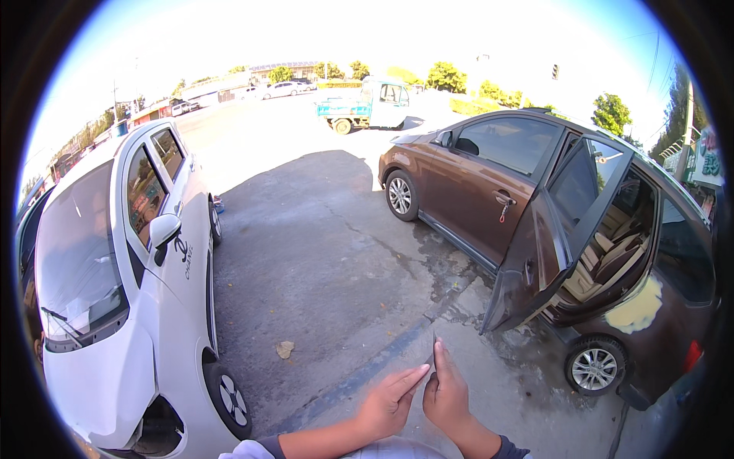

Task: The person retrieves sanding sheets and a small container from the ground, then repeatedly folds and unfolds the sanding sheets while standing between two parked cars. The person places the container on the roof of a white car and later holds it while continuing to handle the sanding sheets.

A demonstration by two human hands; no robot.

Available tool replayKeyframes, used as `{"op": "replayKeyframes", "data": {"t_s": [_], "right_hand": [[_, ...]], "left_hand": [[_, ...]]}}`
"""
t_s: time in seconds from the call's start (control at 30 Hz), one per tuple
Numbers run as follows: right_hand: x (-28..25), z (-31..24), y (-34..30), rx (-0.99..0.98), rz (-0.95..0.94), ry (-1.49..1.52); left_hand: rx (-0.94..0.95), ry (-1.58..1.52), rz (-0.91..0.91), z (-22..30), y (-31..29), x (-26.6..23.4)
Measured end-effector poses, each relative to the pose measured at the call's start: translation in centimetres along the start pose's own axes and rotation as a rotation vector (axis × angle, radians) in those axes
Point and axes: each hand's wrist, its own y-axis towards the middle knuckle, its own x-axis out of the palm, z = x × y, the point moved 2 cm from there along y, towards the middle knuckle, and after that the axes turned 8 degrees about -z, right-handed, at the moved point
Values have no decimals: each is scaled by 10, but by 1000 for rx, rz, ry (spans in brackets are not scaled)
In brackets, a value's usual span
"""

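Note:
My left hand (392,400) and my right hand (447,392) meet in front of me at the lower middle. Between them stands a thin dark sheet (433,349), seen almost edge-on, so its kind is unclear. The left fingertips press toward it from the left; the right fingers lie along its other side, pointing up. Ahead to the right is a brown car (470,164) with its rear side door (535,245) swung open. A pale yellow filler patch (636,307) covers the body above its rear wheel (595,367).
A white car (172,306) with an opening at its front corner stands on the left. Keys (503,206) hang at the brown car's front door handle. A blue and white three-wheeled truck (367,107) is farther off. Wet pavement (527,359) lies by the open door.

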Motion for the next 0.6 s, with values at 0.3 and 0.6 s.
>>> {"op": "replayKeyframes", "data": {"t_s": [0.3, 0.6], "right_hand": [[-5, 4, -3, -34, 6, -30], [13, -18, -39, -122, -120, -36]], "left_hand": [[17, -11, -40, 2, -5, 3], [-204, -108, 64, -13, -5, -7]]}}
